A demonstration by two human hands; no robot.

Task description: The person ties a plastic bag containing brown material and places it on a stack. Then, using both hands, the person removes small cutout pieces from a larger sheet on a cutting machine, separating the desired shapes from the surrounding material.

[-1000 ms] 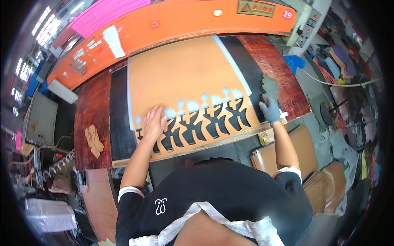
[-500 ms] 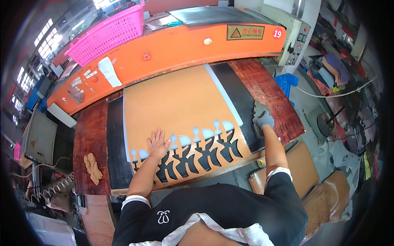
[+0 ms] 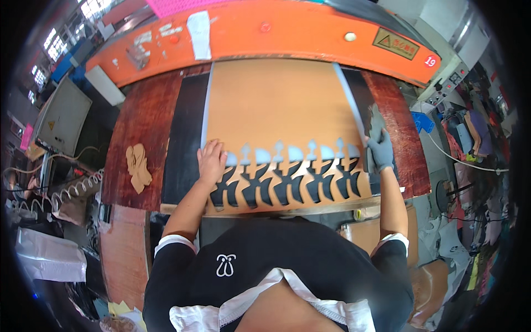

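A tan leather-like sheet (image 3: 276, 105) lies on a black board, with a pale layer showing under its edges. Several curved cutouts (image 3: 293, 188) run along its near end, black and pale blue showing through. My bare left hand (image 3: 211, 161) rests flat on the sheet's left edge, fingers stretched out and nothing held. At the right edge, my right hand (image 3: 381, 152), in a grey glove, grips a dark, curvy-outlined cutting die (image 3: 376, 120). Its fingers partly hide the die, which is over the strip of black board beside the sheet.
An orange machine beam (image 3: 232, 41) spans the far side of the table. Tan cut pieces (image 3: 137, 167) lie on the reddish-brown wood (image 3: 124, 146) at left. A grey cabinet (image 3: 63, 113) stands farther left. Beyond the table's right side is a blue plastic item (image 3: 422, 122).
My view has turned and shifted, bringing the table straighter. My left hand has moved from the cutouts to the sheet's left edge. My right hand still holds the die.
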